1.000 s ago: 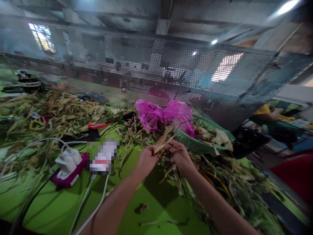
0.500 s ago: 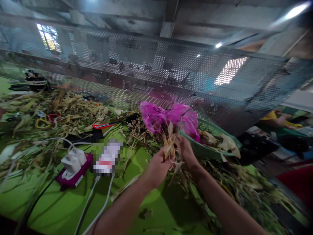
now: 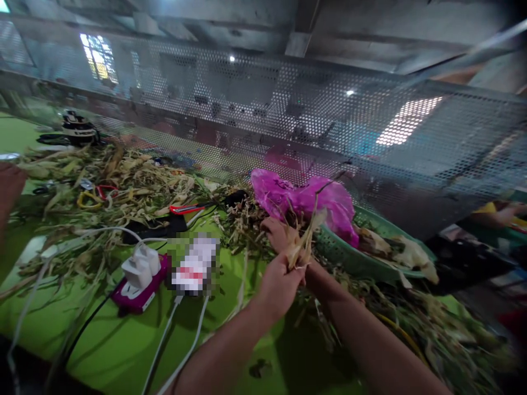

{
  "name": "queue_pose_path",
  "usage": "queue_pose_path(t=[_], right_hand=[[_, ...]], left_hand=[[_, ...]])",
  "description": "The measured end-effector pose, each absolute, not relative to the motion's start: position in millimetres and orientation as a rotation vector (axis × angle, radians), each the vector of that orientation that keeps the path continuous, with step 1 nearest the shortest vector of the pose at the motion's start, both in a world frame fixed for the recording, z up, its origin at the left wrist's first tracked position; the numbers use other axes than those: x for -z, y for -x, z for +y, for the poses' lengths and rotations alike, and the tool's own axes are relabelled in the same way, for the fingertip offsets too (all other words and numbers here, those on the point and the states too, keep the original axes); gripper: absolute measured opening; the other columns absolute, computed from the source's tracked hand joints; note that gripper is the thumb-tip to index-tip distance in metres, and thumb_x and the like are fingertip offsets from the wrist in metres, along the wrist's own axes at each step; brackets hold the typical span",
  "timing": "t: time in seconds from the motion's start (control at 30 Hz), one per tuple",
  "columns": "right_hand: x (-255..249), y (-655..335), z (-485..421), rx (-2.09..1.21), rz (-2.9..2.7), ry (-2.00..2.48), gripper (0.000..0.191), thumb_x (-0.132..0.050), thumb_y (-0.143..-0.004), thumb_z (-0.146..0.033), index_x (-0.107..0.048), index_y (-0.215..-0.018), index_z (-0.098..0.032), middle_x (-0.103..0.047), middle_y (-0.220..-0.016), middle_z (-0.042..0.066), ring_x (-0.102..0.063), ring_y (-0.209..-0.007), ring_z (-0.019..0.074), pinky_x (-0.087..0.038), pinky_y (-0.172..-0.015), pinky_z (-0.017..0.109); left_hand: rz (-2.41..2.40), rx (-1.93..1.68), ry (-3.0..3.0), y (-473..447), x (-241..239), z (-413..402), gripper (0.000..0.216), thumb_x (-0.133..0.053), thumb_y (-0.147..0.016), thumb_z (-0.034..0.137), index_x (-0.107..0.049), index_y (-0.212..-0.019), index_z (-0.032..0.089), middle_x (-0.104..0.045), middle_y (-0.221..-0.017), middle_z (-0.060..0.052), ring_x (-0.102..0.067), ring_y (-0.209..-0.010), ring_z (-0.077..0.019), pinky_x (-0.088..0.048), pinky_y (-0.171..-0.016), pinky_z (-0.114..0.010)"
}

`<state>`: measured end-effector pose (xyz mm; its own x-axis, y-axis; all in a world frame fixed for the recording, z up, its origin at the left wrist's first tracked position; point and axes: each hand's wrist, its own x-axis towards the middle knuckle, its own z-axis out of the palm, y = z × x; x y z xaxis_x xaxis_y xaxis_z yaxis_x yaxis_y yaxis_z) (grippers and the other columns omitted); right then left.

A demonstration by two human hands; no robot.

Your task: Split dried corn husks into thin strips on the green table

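So, both hands are on one dry husk bunch (image 3: 302,244), held just above the table (image 3: 102,340), right by the basket (image 3: 370,263). Left hand (image 3: 280,282) fingers wrap tight round the bottom, right hand (image 3: 282,233) fingers pinch strands higher up. Basket's got a few pieces + a pink bag (image 3: 325,203); tons of husks (image 3: 135,186) lie loose on the table tbh.

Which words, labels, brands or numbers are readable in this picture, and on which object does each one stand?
No text can be read anywhere.
White and red item on the green table: pixelated, unreadable.
Purple power strip: no label visible.
Pink bag: no print visible.
Dry leaves: no text.
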<state>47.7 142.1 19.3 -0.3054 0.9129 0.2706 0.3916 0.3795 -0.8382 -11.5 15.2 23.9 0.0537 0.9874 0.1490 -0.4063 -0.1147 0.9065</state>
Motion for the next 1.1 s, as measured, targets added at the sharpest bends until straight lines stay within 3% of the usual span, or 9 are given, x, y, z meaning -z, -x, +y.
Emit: queue_pose_path(t=[0.2, 0.37, 0.63, 0.93, 1.1], right_hand=[[-35.5, -87.8, 132.4, -0.668, -2.002, 1.096, 0.014, -0.061, -0.066, -0.014, -0.069, -0.072, -0.024, -0.069, -0.08, 0.0, -0.06, -0.088, 0.0221, -0.044, -0.082, 0.032], [-39.7, -104.8, 130.3, -0.669, -1.933, 1.101, 0.018, -0.066, -0.064, -0.022, -0.071, -0.082, -0.024, -0.07, -0.088, 0.002, -0.062, -0.087, 0.0231, -0.046, -0.083, 0.036], [-42.8, -121.5, 131.4, -1.058, -1.716, 1.11, 0.026, -0.069, -0.066, -0.034, -0.068, -0.087, -0.018, -0.067, -0.075, 0.003, -0.059, -0.065, 0.0171, -0.044, -0.061, 0.029], [-38.1, -124.9, 150.2, -0.928, -1.578, 0.991, 0.038, -0.076, -0.06, -0.029, -0.062, -0.094, -0.021, -0.066, -0.087, 0.0, -0.06, -0.081, 0.0162, -0.047, -0.076, 0.03], [-50.6, -128.1, 147.8, -1.074, -1.494, 0.961, 0.039, -0.07, -0.064, -0.026, -0.062, -0.102, -0.021, -0.069, -0.091, 0.004, -0.064, -0.079, 0.0192, -0.051, -0.071, 0.032]], left_hand=[[0.773, -1.303, -1.076, 7.1, -20.6, 12.1, 0.004, -0.056, -0.074, 0.019, -0.058, -0.075, 0.016, -0.046, -0.059, 0.004, -0.039, -0.058, -0.0099, -0.034, -0.06, -0.023], [0.75, -1.18, -1.168, 1.2, -6.0, 12.5, 0.016, -0.062, -0.069, 0.016, -0.068, -0.084, 0.015, -0.059, -0.07, 0.001, -0.047, -0.064, -0.0107, -0.04, -0.065, -0.023], [0.728, -1.053, -1.234, 2.1, -3.5, 12.1, 0.027, -0.062, -0.071, 0.016, -0.072, -0.096, 0.017, -0.068, -0.086, 0.001, -0.056, -0.076, -0.0123, -0.044, -0.075, -0.022], [0.562, -0.813, -1.229, 3.8, -9.5, 6.6, 0.015, -0.069, -0.062, 0.012, -0.069, -0.077, 0.012, -0.062, -0.072, 0.001, -0.051, -0.069, -0.0117, -0.043, -0.073, -0.025], [0.561, -0.784, -1.241, 5.9, -6.8, 7.5, 0.01, -0.07, -0.06, 0.012, -0.065, -0.069, 0.013, -0.057, -0.068, 0.003, -0.049, -0.068, -0.011, -0.04, -0.073, -0.025]])
